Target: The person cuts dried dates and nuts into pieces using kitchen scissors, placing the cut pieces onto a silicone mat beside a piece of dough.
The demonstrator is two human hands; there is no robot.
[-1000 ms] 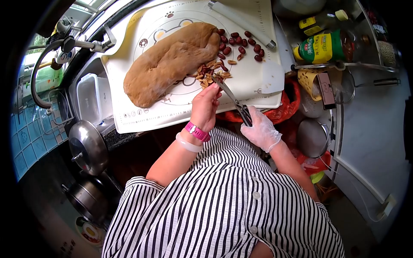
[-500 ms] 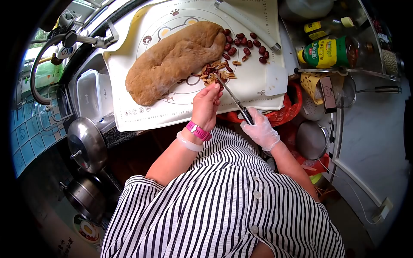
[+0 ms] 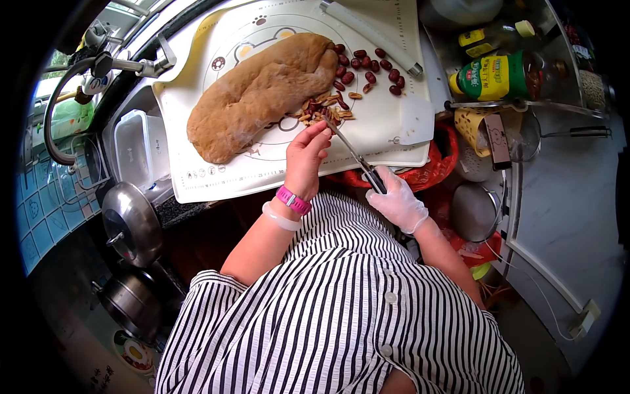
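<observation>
My left hand (image 3: 306, 156), bare with a pink watch at the wrist, has its fingers pinched together by the scissor tips; anything between them is too small to make out. In a clear plastic glove, my right hand (image 3: 397, 201) grips the dark handles of the scissors (image 3: 354, 154), whose blades point up and left and look nearly closed. Just beyond the tips lies a pile of cut date and nut pieces (image 3: 321, 110). Several whole red dates (image 3: 369, 64) lie past it. A long brown dough slab (image 3: 262, 95) rests left of the pile on the white mat (image 3: 230, 180).
A rolling pin (image 3: 371, 36) lies at the mat's far right, with a white scraper (image 3: 412, 120) nearer. Bottles (image 3: 493, 76) stand on a rack at right. A plastic container (image 3: 141, 148) and a faucet (image 3: 98, 64) are at left. A red bag (image 3: 441, 161) hangs below the mat's right edge.
My left hand has drawn slightly left and down, away from the scissor blades. My right hand stays about where it was, still holding the scissors. The view has shifted slightly.
</observation>
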